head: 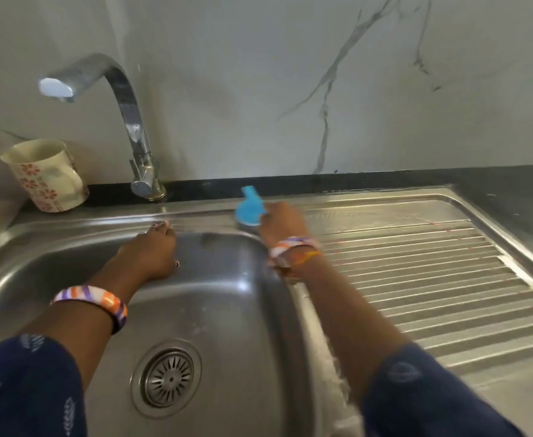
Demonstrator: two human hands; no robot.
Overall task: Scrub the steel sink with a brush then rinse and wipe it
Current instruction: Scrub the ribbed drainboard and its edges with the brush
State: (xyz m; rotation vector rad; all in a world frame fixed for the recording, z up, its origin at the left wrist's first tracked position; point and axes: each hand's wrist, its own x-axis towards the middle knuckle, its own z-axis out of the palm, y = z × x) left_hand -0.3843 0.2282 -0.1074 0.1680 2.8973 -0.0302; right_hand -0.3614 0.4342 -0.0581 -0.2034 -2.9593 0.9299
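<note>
— Hands first: what is each one doing?

— Her right hand (281, 220) is clenched around the blue brush (250, 211), pressing its bristles on the back ledge of the steel sink (227, 298), just where the basin meets the ribbed drainboard (416, 266). The left hand (151, 250) grips nothing; it lies flat with fingers spread against the basin's rear wall, probably to brace her while she leans in.

— So the scrubbing is under way?

— I'd judge so. White suds line the rim between basin and drainboard, and the tap (107, 99) looks dry, so rinsing and wiping are yet to come.

— Anything nearby?

— A flowered cup (45, 175) stands on the counter (511, 181) left of the tap, well clear of the brush. The drain strainer (169, 378) sits open below.
</note>
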